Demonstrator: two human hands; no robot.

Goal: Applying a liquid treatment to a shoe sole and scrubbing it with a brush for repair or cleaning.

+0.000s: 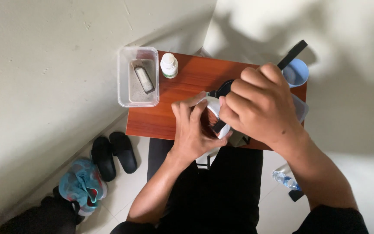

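Left hand (193, 130) cups a white jar (216, 113) — right hand (260, 106) grips a black brush (291, 54).

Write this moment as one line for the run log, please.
left hand: holds white cup | right hand: grips black tool | wooden table

This looks like a room in a home, a corner used as a small work spot. A small reddish wooden table (161, 117) stands against plain cream walls (44, 65) in the upper half of the frame. At lower left, black slippers (113, 155) and a bundle of blue cloth (82, 184) lie on the pale tiled floor (122, 195). A plastic water bottle (285, 179) lies at lower right.
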